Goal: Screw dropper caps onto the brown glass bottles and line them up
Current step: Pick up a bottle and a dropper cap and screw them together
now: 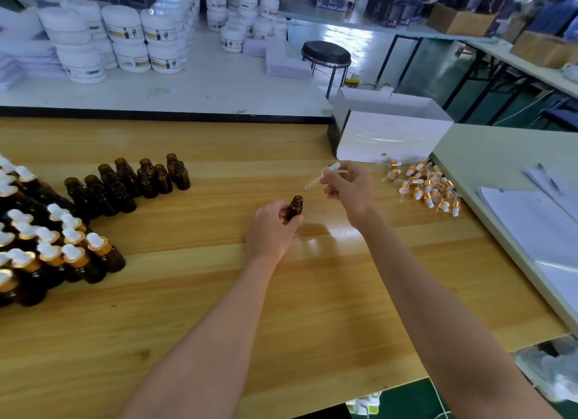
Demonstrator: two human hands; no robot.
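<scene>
Brown glass bottle point(296, 205), lower half hidden inside the gripping left hand point(270, 231); right hand point(352, 189) pinches a blurred dropper cap point(334, 167).

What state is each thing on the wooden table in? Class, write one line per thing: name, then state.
left hand: grips the held bottle.
held bottle: uncapped, roughly upright.
right hand: pinches the dropper cap.
dropper cap: off the bottle, pipette tilted down-left.
spare bottles: standing, uncapped.
finished bottles: capped, standing grouped.
loose caps: lying in a heap.
white box: open.
</scene>
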